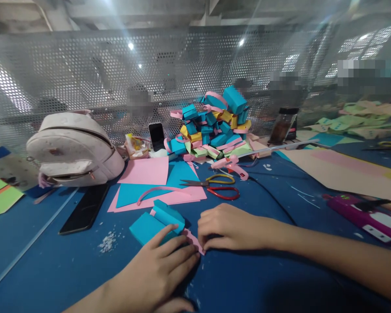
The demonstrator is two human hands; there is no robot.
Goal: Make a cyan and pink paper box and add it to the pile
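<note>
Toward the surface's near edge, our hands flank a pink strip (194, 240)

At the surface's left side we have a white backpack (74, 148), a black phone (84, 211) just before it. Rightward, closer to the near edge, lies our folded blue box (146, 228). Our left hand (166, 265) reaches over its near right side, fingers outstretched and slightly parted, thumb well away; it seems to press rather than grip. From the box's right side the strip slants rightward toward the near edge, its free end between our hands. Our right hand (223, 227), fingers curled and thumb drawn in, meets that end from the right. Both hands' fingertips are about equally near it; we cannot tell whether the right pinches it. Beyond, toward the far edge, lie scissors (209, 184) and a pink glue gun (230, 164).
</note>
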